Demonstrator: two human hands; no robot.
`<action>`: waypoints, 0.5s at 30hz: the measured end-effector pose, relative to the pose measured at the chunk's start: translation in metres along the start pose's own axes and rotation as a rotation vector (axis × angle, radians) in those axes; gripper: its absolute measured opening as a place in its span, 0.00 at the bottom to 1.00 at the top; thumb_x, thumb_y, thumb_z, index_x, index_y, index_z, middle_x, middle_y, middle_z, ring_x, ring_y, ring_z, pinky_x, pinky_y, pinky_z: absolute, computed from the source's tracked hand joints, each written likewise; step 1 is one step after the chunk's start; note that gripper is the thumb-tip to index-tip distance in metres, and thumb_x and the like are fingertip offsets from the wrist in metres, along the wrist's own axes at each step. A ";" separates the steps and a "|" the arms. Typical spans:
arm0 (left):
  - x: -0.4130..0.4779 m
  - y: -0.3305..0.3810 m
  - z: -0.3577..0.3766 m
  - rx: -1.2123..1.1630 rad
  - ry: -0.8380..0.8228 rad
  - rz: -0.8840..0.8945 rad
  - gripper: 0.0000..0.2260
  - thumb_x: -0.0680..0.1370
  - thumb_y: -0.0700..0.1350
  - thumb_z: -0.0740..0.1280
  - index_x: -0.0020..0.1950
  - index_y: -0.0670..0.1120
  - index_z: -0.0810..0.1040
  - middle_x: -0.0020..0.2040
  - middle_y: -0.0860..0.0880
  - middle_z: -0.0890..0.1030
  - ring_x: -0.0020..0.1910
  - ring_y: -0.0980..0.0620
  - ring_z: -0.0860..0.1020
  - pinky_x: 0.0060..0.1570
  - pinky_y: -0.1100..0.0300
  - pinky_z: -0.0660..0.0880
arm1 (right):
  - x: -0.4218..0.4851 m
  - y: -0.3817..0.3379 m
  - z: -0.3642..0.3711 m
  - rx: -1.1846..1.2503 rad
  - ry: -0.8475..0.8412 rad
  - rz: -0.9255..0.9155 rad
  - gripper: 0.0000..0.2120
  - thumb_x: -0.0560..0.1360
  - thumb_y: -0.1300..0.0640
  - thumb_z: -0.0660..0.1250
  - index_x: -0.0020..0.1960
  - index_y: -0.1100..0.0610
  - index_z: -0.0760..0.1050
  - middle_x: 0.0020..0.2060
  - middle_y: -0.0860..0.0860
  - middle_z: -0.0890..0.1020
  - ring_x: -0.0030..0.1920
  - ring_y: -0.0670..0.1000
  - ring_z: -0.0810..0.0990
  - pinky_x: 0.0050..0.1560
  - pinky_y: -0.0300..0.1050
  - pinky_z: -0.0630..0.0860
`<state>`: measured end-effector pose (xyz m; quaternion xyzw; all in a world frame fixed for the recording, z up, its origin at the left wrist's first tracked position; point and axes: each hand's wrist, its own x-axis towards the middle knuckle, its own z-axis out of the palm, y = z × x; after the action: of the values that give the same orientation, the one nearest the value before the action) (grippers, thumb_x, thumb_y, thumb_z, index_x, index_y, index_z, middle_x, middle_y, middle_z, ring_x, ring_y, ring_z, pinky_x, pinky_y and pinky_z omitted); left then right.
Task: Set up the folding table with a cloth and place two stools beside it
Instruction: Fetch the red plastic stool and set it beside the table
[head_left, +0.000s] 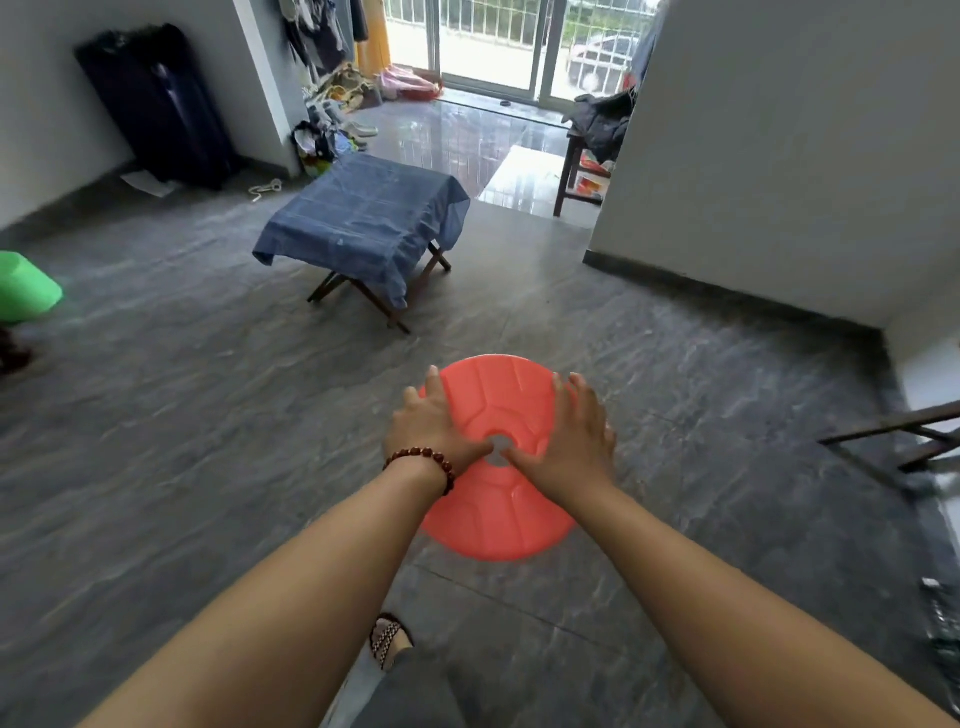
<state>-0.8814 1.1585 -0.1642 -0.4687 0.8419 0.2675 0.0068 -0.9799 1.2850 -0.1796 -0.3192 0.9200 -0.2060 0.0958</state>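
Note:
A red round plastic stool (498, 499) is right in front of me, seen from above, its legs hidden under the seat. My left hand (431, 423), with a bead bracelet on the wrist, lies on the seat's left side. My right hand (571, 436) lies on its right side. Both thumbs reach the centre hole and the fingers spread over the seat. Farther ahead stands the folding table (384, 306) on crossed wooden legs, draped with a blue cloth (363, 218). A green stool (26, 286) lies at the left edge.
A dark suitcase (156, 104) leans on the left wall, with shoes and bags (327, 135) beside it. A white wall corner (753, 182) juts out on the right. A wooden frame (909, 441) sits at the right edge. My sandalled foot (389, 639) is below the stool.

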 end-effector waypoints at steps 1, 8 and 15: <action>0.011 -0.007 -0.009 -0.006 0.006 -0.003 0.54 0.59 0.65 0.74 0.76 0.52 0.46 0.69 0.42 0.63 0.64 0.38 0.69 0.59 0.47 0.70 | 0.012 -0.013 0.004 0.015 -0.014 0.030 0.52 0.65 0.32 0.68 0.76 0.53 0.46 0.76 0.53 0.50 0.75 0.55 0.50 0.71 0.58 0.53; 0.084 -0.062 -0.070 -0.010 0.077 -0.040 0.54 0.60 0.65 0.73 0.76 0.51 0.46 0.69 0.42 0.62 0.64 0.38 0.70 0.59 0.46 0.70 | 0.089 -0.111 0.044 0.069 -0.042 0.052 0.57 0.62 0.35 0.72 0.76 0.54 0.41 0.74 0.54 0.53 0.73 0.57 0.54 0.67 0.59 0.61; 0.136 -0.109 -0.100 -0.043 0.106 -0.107 0.55 0.59 0.64 0.74 0.76 0.51 0.46 0.69 0.42 0.62 0.65 0.39 0.69 0.62 0.47 0.69 | 0.132 -0.173 0.082 0.076 -0.046 0.014 0.57 0.60 0.36 0.73 0.76 0.54 0.44 0.72 0.53 0.56 0.71 0.58 0.58 0.62 0.60 0.65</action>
<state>-0.8478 0.9606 -0.1629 -0.5267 0.8088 0.2596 -0.0337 -0.9624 1.0534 -0.1832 -0.3135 0.9114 -0.2326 0.1305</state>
